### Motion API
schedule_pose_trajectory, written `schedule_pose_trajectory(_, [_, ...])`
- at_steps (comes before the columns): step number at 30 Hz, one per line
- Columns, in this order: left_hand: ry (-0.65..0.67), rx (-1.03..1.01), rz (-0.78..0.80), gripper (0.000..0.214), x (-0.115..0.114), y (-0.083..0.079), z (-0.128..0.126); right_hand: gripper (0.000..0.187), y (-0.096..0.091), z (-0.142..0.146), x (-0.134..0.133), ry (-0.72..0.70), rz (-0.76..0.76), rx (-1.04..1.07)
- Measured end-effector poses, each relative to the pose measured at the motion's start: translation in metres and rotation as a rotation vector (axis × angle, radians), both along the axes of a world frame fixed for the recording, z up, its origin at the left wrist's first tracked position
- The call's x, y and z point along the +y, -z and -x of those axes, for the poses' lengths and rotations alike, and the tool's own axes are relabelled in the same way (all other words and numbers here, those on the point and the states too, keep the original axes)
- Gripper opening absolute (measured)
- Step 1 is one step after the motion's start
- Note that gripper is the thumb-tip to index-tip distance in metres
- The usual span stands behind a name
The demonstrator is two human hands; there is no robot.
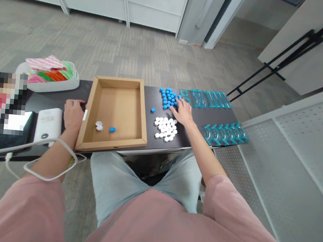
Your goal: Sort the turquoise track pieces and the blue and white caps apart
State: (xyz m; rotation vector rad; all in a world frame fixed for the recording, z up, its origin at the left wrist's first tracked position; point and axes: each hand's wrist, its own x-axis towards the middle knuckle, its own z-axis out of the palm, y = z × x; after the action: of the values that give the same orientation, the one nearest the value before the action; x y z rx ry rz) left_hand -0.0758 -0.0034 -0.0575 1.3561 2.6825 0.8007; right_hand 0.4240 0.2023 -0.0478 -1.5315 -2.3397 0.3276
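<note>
One blue block [112, 130] sits in one cardboard box [119, 104]; a second block [153, 110] lies past its right edge on a slim open strip of tabletop [151, 97]. The right hand [183, 111] spreads wide at the blue cluster [168, 98]; the left hand [73, 115] lies beside the box, its grip unclear.

Coming from above, the cardboard box [114, 144] is wide open, but its walls block any sideways slide. The lane between box and blue pieces [167, 99] is passable, just one stray blue piece [153, 110] in it. Right forearm [202, 151] cuts between the white pieces [165, 129] and lower teal-ended row [225, 133]; left hand [73, 115] plugs the box's left side.
</note>
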Motion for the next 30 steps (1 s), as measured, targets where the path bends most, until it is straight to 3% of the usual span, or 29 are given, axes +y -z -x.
schedule_pose_trajectory(10, [-0.007, 0.017, 0.057, 0.043, 0.000, -0.002, 0.001, 0.082, 0.006, 0.014, -0.016, -0.062, 0.073, -0.090])
schedule_pose_trajectory(15, [-0.003, 0.016, 0.077, 0.045, 0.000, -0.003, 0.002, 0.085, -0.007, 0.024, -0.003, 0.022, 0.001, -0.158])
schedule_pose_trajectory(18, [-0.007, 0.020, 0.083, 0.044, 0.000, -0.004, 0.000, 0.088, -0.015, 0.030, 0.007, 0.089, 0.044, -0.244])
schedule_pose_trajectory(22, [-0.017, 0.027, 0.086, 0.043, 0.000, -0.003, -0.002, 0.088, -0.017, 0.034, 0.008, 0.066, 0.108, -0.312])
schedule_pose_trajectory(30, [-0.015, 0.042, 0.097, 0.044, -0.002, -0.004, -0.005, 0.084, -0.003, 0.032, 0.002, -0.021, 0.087, -0.162])
